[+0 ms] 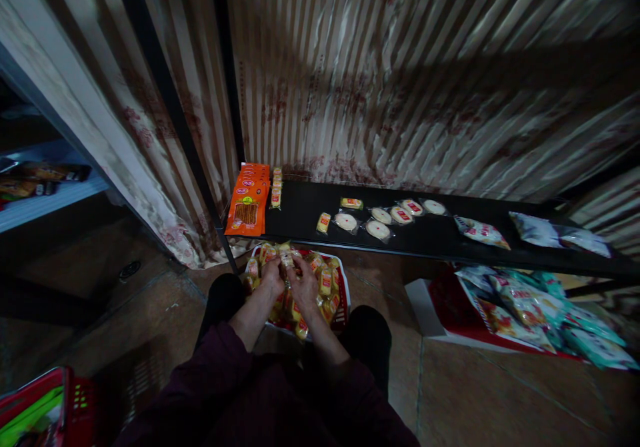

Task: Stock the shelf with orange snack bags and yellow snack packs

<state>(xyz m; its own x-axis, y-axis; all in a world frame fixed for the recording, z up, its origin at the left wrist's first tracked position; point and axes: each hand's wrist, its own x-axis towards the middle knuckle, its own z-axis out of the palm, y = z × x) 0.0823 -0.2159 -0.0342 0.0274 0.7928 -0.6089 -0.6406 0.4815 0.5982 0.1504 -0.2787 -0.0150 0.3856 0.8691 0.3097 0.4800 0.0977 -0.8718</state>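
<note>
Both of my hands meet over a red and white basket [345, 298] filled with small yellow wrapped snack cakes [325, 280]. Between the fingers of my left hand [271, 278] and my right hand [303, 282] is one wrapped snack cake [286, 255], held near the basket's far rim. Fingers of both hands are closed around its sides. On the black shelf [300, 227] just beyond, a short row of the same snack cakes [276, 197] runs beside orange packets [249, 200]. Two more cakes lie loose near round white wrapped pastries [346, 222].
White bags [481, 231] lie along the shelf's right part. Below it stands a red and white box [440, 314] of teal and white packets [545, 307]. A red basket [80, 400] sits at lower left. A black shelf post [175, 100] rises at left, before a striped curtain [350, 87].
</note>
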